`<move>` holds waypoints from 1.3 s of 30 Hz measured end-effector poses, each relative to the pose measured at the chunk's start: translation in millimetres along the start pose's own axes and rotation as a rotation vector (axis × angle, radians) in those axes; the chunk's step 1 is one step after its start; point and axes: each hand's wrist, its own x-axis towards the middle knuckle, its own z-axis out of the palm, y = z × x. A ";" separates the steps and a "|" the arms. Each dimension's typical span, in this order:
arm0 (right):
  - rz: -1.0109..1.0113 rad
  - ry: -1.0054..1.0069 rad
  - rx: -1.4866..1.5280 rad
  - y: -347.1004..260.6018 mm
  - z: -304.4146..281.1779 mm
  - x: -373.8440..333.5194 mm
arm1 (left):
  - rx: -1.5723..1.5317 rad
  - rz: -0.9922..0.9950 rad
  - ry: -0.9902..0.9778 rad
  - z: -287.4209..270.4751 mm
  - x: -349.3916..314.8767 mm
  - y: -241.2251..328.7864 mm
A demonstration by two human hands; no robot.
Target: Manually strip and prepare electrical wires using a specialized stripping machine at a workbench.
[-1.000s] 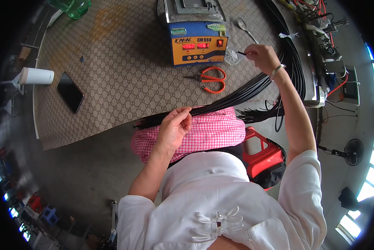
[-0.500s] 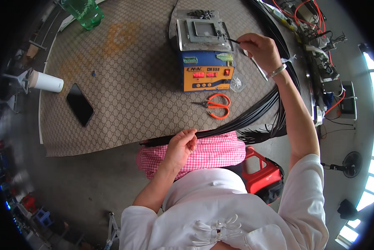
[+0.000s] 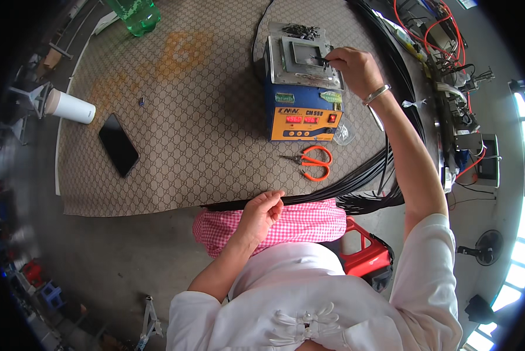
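My right hand (image 3: 356, 69) reaches over a blue-and-orange solder pot (image 3: 306, 117) with a lit red display. Its fingers pinch a short, thin dark piece (image 3: 321, 60), whose far end lies over the square opening (image 3: 304, 54) in the metal top; its exact kind is unclear. My left hand (image 3: 262, 215) is closed at the table's near edge, thumb pressed to the fingers. It lies against a bundle of black cables (image 3: 344, 187); whether it grips any of them is hidden. Orange-handled snips (image 3: 316, 164) lie just in front of the pot.
A phone (image 3: 119, 145), a white tumbler (image 3: 70, 107) and a green bottle (image 3: 136, 16) are at the left. Dark scraps (image 3: 300, 31) sit on the pot's back plate. A clear plastic piece (image 3: 344, 134) lies beside it. A red stool (image 3: 365, 248) stands below the table.
My right hand has moved the dark piece from the metal top's right side inward over the square opening. My left hand stays closed at the table edge. The whole view has shifted slightly.
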 end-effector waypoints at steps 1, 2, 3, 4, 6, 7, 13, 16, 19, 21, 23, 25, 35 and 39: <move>-0.001 -0.007 -0.019 -0.8 1.0 1.3 | 0.001 0.000 0.003 0.3 0.0 0.2; -0.003 -0.014 -0.038 -1.4 1.9 2.2 | 0.001 -0.001 0.006 0.8 -0.3 0.6; 0.002 -0.021 -0.046 -1.8 2.7 2.5 | 0.002 -0.001 0.009 1.0 -0.3 0.7; 0.006 -0.026 -0.054 -2.4 3.2 3.2 | -0.002 0.000 0.005 0.8 0.0 0.8; 0.011 -0.033 -0.059 -2.8 4.1 4.0 | -0.010 0.002 -0.003 -0.2 0.3 0.1; 0.014 -0.034 -0.055 -2.4 4.7 4.0 | -0.014 0.000 -0.004 -0.4 0.5 0.0; 0.013 -0.040 -0.081 -3.8 5.6 4.6 | -0.019 -0.004 -0.011 -1.5 0.7 0.4; 0.012 -0.047 -0.088 -4.1 5.1 5.3 | -0.018 0.000 -0.026 -2.1 0.9 0.9; -0.009 -0.054 -0.109 -4.3 2.1 6.8 | -0.021 0.000 -0.028 -2.6 0.9 0.9; -0.023 -0.062 -0.136 -5.9 -0.6 8.9 | -0.028 -0.005 -0.017 -1.6 0.0 1.5; -0.032 -0.071 -0.173 -8.2 -3.1 11.7 | -0.029 -0.005 -0.019 -2.7 0.7 0.9; -0.011 -0.108 -0.222 -14.4 -7.0 13.9 | -0.030 -0.004 -0.019 -3.0 0.8 0.9; 0.004 -0.190 -0.304 -18.7 -3.9 21.8 | -0.037 -0.006 -0.035 -5.1 1.6 0.5; 0.023 -0.195 -0.285 -19.7 -2.9 23.0 | -0.035 -0.005 -0.031 -5.0 1.2 0.9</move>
